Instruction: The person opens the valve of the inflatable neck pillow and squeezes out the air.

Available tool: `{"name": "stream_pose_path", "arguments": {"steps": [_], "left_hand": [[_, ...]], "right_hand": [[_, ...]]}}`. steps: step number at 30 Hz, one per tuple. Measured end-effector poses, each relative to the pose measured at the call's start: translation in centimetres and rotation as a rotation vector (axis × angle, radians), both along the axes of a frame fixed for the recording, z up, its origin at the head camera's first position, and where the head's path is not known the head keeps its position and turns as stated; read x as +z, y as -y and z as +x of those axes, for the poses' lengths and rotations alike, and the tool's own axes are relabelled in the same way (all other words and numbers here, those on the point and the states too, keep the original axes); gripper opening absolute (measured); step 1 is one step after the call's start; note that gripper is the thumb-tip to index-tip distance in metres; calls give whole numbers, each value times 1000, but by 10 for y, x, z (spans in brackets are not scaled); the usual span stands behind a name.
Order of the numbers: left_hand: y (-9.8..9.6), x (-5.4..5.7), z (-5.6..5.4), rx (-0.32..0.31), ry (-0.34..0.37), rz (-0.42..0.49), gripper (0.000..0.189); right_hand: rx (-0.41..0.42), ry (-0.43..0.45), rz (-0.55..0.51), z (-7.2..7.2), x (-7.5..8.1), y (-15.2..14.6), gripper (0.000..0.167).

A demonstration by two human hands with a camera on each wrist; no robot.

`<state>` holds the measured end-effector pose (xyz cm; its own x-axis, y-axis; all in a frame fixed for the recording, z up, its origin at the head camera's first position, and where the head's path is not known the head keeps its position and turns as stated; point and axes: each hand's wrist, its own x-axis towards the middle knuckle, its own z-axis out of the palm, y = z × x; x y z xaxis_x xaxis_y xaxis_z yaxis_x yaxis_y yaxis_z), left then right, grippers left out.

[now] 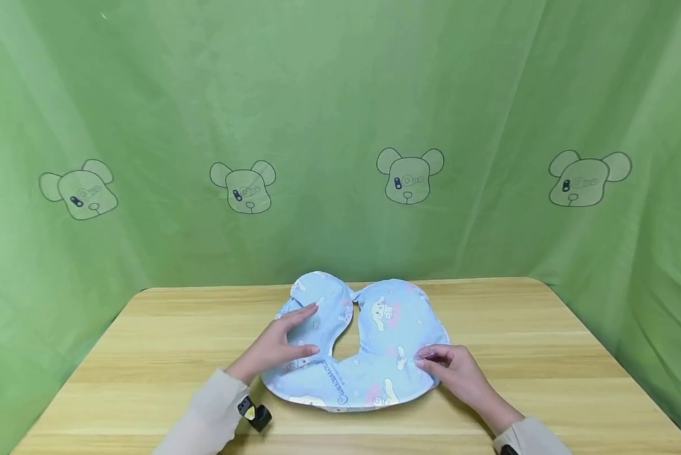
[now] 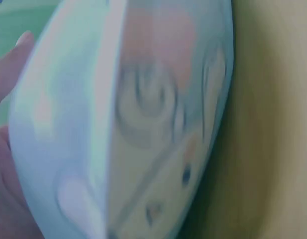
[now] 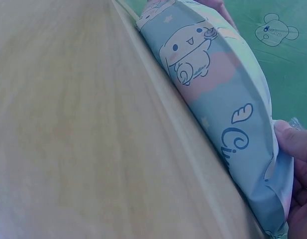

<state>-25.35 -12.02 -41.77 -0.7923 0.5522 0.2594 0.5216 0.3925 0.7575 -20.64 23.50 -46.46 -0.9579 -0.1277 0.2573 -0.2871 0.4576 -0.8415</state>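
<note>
A light blue, U-shaped inflatable neck pillow (image 1: pixel 368 376) with white cartoon dogs lies puffed up on the table, its two arms pointing away. My left hand (image 1: pixel 277 341) rests on its left arm, thumb and fingers spread. At the pillow's right side, my right hand (image 1: pixel 456 374) pinches a small clear plastic piece, apparently the valve, between thumb and forefinger. The right wrist view shows that hand's thumb (image 3: pixel 292 139) against the pillow's edge, with a bit of the clear piece (image 3: pixel 295 123) showing above. In the left wrist view, the pillow (image 2: pixel 68 129) hides much of the left hand.
The pillow sits on a light wood-grain table (image 1: pixel 175 354). Green cloth (image 1: pixel 329 95) printed with bear heads hangs behind and at both sides. A black strap device (image 1: pixel 255 414) is on the left wrist.
</note>
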Motion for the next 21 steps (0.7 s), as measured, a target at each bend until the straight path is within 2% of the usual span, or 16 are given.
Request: {"name": "stream_pose_path", "arguments": {"steps": [4,10,12,17,21], "left_hand": [[-13,4,12,28,-22,-8,82],[-36,2,28,195,-37,-55,101],[-43,0,32,232,-44,-81,108],[-56,-8,35,264,-41,-93,117],[-61,-17,36,256,51,-78,118]], "right_hand": [[2,4,0,-1,1,0,10],[18,-2,-5,-1,2,-1,10],[23,-9,-4,0,2,-1,10],[29,-11,-13,0,1,-1,9],[34,4,-21,1,2,0,10]]}}
